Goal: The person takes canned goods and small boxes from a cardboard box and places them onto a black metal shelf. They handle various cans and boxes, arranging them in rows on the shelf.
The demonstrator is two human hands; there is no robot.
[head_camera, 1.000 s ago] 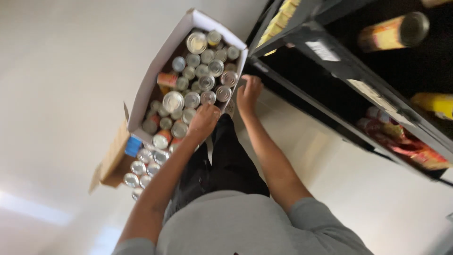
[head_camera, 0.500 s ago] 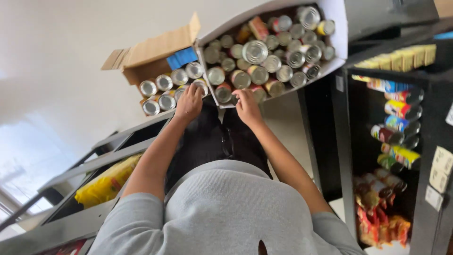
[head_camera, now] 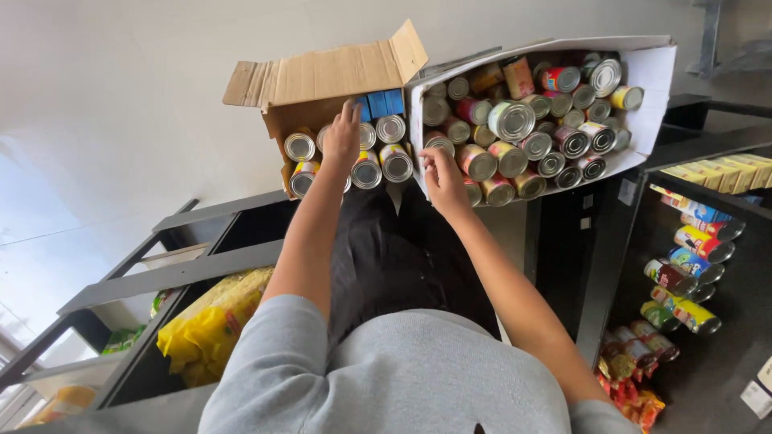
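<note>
My left hand point(head_camera: 342, 135) reaches into a brown cardboard box point(head_camera: 322, 76). Its fingers are spread over the silver tops of the cans point(head_camera: 379, 159) standing in the box, and it grips nothing that I can see. My right hand point(head_camera: 440, 173) sits at the near corner of a white cardboard box point(head_camera: 655, 76) packed with several cans point(head_camera: 515, 120). Its fingers are curled against the cans at the box's edge point(head_camera: 474, 163), and the hand hides whether it grips one. Both forearms stretch out from my grey shirt.
Dark metal shelving stands on both sides. The left shelf point(head_camera: 201, 257) holds yellow bags point(head_camera: 211, 321). The right shelf point(head_camera: 708, 185) holds rows of coloured cans point(head_camera: 683, 273) and red packets point(head_camera: 631, 378). The two boxes stand side by side on a pale floor point(head_camera: 121, 120).
The view has swung and steadied over the boxes. My left hand has moved further into the brown box, onto its cans. My right hand stays at the white box's corner.
</note>
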